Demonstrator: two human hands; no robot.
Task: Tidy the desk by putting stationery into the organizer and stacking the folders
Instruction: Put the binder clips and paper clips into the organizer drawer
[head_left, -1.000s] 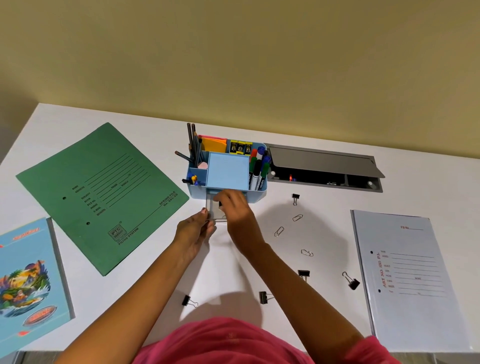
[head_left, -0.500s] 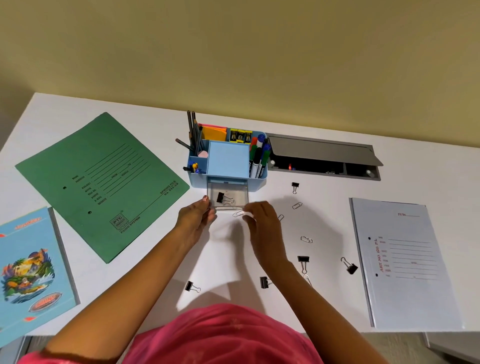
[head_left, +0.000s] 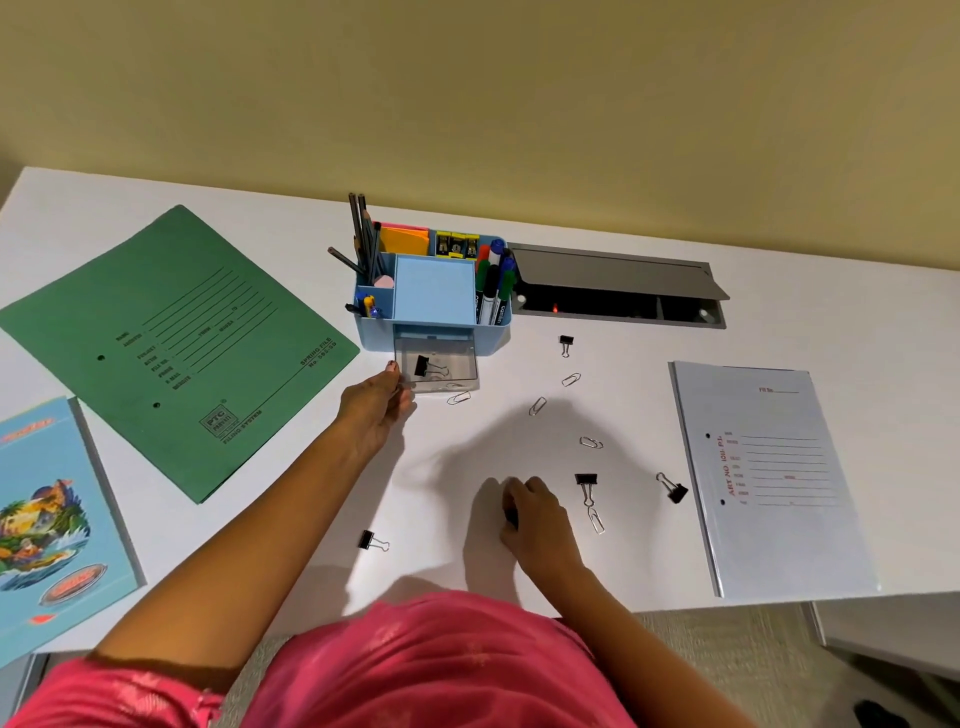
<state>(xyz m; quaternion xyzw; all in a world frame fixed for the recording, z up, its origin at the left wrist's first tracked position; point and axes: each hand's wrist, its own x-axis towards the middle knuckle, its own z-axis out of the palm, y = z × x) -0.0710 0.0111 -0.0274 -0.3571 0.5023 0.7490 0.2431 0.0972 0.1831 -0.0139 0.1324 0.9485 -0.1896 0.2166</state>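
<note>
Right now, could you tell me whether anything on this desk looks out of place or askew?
Yes: binder clips and paper clips lie scattered on the white desk before the blue organizer, whose clear drawer is pulled out, one binder clip inside. The green folder lies skewed, apart from the grey folder.

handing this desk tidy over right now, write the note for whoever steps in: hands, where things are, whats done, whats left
Left hand holds the front left corner of the clear drawer, which is pulled open from the blue organizer.
Right hand curls on a black binder clip on the desk.
Done: pencils and markers stand in the organizer; a stowed binder clip lies in the drawer.
Left: four more loose binder clips and several paper clips on the desk; green folder and pale blue folder lie apart, unstacked.
</note>
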